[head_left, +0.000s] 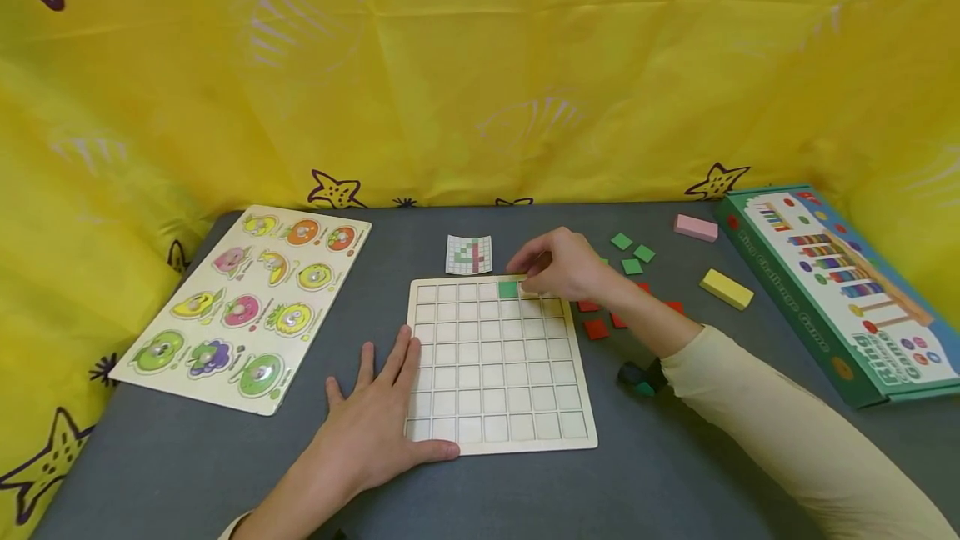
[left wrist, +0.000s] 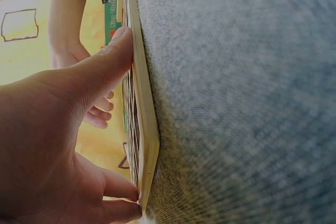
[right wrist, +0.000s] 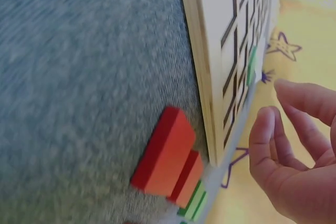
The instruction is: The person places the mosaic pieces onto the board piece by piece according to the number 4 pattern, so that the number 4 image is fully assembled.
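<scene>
A pale wooden grid board (head_left: 491, 352) lies flat on the table, and a green square tile (head_left: 508, 290) sits in its far row. My left hand (head_left: 375, 432) rests at the board's near left corner with fingers spread. Its fingertips touch the left edge and its thumb (left wrist: 107, 66) lies on the near edge. Over the far right of the board is my right hand (head_left: 566, 267), just right of the green tile. In the right wrist view its fingers (right wrist: 265, 135) are loosely bent, thumb and fingertips apart, with nothing visible between them. A small printed pattern card (head_left: 468, 255) lies beyond the board.
Right of the board lie loose red tiles (head_left: 597, 329) and green tiles (head_left: 632, 267), partly behind the right arm. Farther right are a pink block (head_left: 696, 227), a yellow block (head_left: 726, 289) and a game box (head_left: 847, 298). A fruit puzzle board (head_left: 247, 307) lies at left.
</scene>
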Motion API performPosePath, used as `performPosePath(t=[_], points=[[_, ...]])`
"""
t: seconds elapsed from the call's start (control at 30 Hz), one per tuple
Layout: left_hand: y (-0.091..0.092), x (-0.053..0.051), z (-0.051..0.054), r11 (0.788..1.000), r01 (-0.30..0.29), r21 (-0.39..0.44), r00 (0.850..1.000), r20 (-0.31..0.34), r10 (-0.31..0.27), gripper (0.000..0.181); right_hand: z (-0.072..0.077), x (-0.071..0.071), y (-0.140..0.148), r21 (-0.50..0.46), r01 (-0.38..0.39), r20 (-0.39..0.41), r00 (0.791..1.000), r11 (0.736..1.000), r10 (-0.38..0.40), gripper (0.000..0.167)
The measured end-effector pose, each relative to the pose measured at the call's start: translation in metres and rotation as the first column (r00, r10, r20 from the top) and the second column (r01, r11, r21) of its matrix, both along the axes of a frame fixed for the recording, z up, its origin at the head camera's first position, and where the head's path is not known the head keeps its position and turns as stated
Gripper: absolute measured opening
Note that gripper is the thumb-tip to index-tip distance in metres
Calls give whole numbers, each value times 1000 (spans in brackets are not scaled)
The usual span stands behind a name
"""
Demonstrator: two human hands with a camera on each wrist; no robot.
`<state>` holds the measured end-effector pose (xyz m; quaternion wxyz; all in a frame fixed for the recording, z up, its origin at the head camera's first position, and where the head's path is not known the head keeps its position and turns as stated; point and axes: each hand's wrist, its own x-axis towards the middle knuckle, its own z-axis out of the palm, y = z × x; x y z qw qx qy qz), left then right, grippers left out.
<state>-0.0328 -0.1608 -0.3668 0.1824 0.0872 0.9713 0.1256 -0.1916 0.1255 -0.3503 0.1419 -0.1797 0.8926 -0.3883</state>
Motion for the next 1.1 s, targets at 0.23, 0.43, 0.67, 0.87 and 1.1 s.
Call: performPosePath(t=[0.23,0.43,0.67,0.87,1.1], points=[[0,0,-1,1000,6,4,1000,-4,-6,143,6,3,17,-30,33,-1,999,999,-34,26],[0,0,-1,1000,3,6,1000,5,-3,144,12,3,33,-50,61,-15,998,997,-62,27],[-1,0,0,1000,9,12,1000,-1,-9,143,16,3,56,-41,106,2,994,993,-106,26],[0,0,0,1000,9,6,1000,-2,-9,143,15,1,77,-39,154,4,988,987,-154,26],[0,-1,-1,1000,10,5,1000,2,-10,144,11,-1,101,-6,210,13,978,978,-210,28]])
